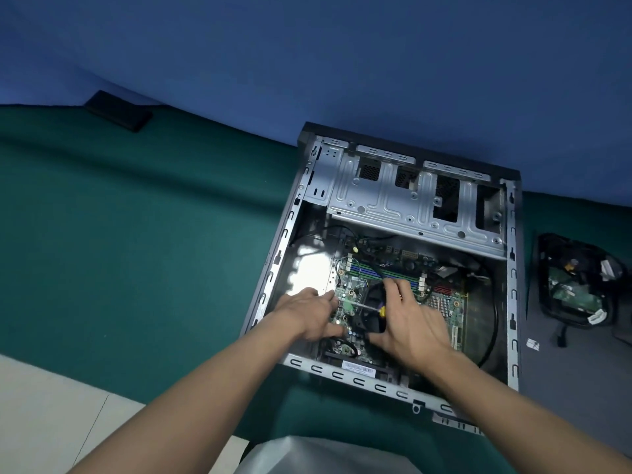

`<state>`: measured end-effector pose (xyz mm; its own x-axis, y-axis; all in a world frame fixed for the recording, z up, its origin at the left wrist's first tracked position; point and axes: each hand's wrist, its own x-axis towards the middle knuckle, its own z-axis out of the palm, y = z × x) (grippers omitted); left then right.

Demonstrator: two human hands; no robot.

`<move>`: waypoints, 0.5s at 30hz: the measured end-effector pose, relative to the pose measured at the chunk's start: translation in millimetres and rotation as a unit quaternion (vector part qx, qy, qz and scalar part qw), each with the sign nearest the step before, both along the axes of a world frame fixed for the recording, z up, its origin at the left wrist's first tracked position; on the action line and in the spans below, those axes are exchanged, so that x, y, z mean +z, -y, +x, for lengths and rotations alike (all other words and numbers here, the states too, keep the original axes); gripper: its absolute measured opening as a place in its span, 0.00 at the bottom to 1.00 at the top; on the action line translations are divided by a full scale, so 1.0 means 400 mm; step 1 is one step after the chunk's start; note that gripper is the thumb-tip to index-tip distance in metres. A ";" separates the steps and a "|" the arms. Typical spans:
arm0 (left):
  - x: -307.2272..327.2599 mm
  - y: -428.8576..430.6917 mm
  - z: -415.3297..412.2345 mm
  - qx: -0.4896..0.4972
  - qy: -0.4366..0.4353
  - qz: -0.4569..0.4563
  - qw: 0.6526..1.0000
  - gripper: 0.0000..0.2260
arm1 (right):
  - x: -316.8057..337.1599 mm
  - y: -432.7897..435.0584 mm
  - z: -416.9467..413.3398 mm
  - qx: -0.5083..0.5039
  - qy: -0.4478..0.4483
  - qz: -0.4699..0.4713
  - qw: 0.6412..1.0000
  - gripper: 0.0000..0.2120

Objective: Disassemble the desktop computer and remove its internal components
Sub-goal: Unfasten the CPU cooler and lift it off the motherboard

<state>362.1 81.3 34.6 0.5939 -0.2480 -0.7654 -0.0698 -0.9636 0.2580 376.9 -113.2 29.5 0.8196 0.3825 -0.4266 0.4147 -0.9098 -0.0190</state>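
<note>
Both bare forearms reach from the bottom edge into the open computer case [512, 278], which lies on its side on the green table cover [136, 234]. Its motherboard [446, 304] faces up. The left hand [309, 314] rests straight fingers on the board, while the right hand [410, 319] curls fingers and thumb round the black cooler fan [372, 295], a yellow-handled screwdriver [380, 310] poking from under its palm.
</note>
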 end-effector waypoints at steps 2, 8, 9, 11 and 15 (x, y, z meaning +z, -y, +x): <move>-0.001 0.001 -0.002 0.000 0.000 0.000 1.000 0.29 | 0.012 -0.012 0.025 -0.013 -0.025 -0.003 1.000 0.48; 0.007 0.003 0.003 -0.015 -0.012 0.003 1.000 0.29 | 0.073 -0.094 0.126 0.021 0.041 0.086 0.995 0.29; 0.008 0.003 0.004 -0.019 -0.011 0.004 1.000 0.29 | 0.074 -0.118 0.138 0.054 0.034 0.115 0.991 0.23; 0.008 0.004 0.004 -0.022 -0.018 0.007 1.000 0.29 | 0.064 -0.162 0.158 0.123 -0.010 0.117 0.985 0.18; 0.004 0.004 0.004 -0.013 -0.043 0.008 0.999 0.30 | 0.026 -0.209 0.192 0.154 -0.018 0.030 0.987 0.09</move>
<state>363.8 79.7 36.2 0.5198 -0.2503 -0.8168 -0.0733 -0.9657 0.2493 453.9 -29.7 40.1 0.6446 0.6368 -0.4230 0.6698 -0.7372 -0.0891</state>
